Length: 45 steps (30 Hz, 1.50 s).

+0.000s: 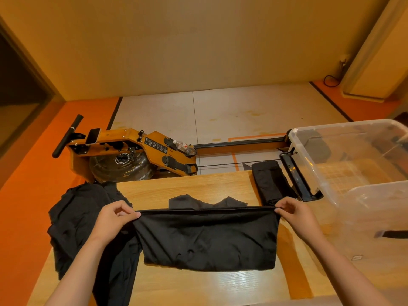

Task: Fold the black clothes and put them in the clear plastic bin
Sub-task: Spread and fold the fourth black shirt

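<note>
While the left hand (114,217) and right hand (295,215) pinch the top corners of the black garment (207,237) at bench (187,186) centre, its fold appears half done. One folded piece (268,184) lies at 1 o'clock; a loose pile (75,221) waits at 9 o'clock. The bin (309,164), 3 o'clock, shows no clothes.

Grip line = taut top edge of black garment (209,239), pinched by left hand (114,219) and right hand (295,214).
Beyond grip line: bare strip of table (187,188), open.
Outboard of left grip: heap of black clothes (75,217), blocks.
Just beyond right grip: folded black piece (268,182), then wall of clear plastic bin (309,164).
Nearer than garment: bare tabletop, open.
</note>
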### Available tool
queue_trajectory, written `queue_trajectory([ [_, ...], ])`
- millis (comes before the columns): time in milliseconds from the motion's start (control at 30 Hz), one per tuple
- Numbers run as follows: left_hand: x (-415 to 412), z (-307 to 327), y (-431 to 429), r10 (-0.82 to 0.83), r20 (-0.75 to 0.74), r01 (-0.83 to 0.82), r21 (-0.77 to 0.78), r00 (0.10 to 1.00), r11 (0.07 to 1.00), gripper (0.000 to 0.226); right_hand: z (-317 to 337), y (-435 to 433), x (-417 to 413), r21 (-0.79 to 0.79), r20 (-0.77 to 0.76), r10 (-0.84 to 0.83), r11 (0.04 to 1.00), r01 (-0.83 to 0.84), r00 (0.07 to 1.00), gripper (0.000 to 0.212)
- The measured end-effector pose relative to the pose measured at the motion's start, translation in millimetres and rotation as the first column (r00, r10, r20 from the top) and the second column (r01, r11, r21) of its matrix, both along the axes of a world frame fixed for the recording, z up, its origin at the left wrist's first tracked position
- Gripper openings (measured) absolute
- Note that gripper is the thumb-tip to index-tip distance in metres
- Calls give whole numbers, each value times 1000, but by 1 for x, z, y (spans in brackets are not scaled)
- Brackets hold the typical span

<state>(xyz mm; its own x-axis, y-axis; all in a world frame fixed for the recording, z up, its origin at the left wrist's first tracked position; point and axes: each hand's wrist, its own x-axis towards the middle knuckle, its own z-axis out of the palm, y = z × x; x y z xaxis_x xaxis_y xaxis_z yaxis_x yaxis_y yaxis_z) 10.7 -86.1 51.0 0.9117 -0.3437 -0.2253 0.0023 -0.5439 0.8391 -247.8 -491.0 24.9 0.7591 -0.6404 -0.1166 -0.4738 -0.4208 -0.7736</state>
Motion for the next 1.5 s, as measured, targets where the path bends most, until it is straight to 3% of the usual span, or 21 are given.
queue_trajectory([
  [233, 33, 41, -5, -90, 122, 79, 92, 988, 993, 8, 43, -17, 43, -116, 70, 30, 993, -21, 997, 20],
  [400, 67, 102, -29, -116, 202, 100, 90, 973, 991, 8, 94, -43, 89, -191, 241, 5, 981, 43, 971, 16],
  [600, 111, 189, -71, -103, 416, 83, 66, 904, 994, 5, 178, -77, 158, -278, 399, 54, 958, 65, 915, 17],
  [800, 153, 269, -103, 26, 601, -4, -38, 799, 999, 12, 259, -92, 206, -385, 584, 57, 897, 215, 809, 16],
  [967, 160, 319, -119, 238, 706, -84, -246, 667, 966, 5, 316, -100, 225, -438, 703, 79, 831, 343, 706, 19],
  [1167, 162, 352, -116, 338, 764, -120, -329, 549, 937, 6, 358, -99, 224, -528, 733, 173, 754, 390, 658, 18],
  [1333, 158, 350, -107, 291, 752, -106, -285, 592, 953, 5, 350, -91, 216, -607, 703, 224, 683, 406, 675, 16],
  [1500, 150, 338, -85, 228, 726, -81, -231, 649, 969, 4, 332, -79, 203, -580, 686, 171, 715, 389, 707, 18],
])
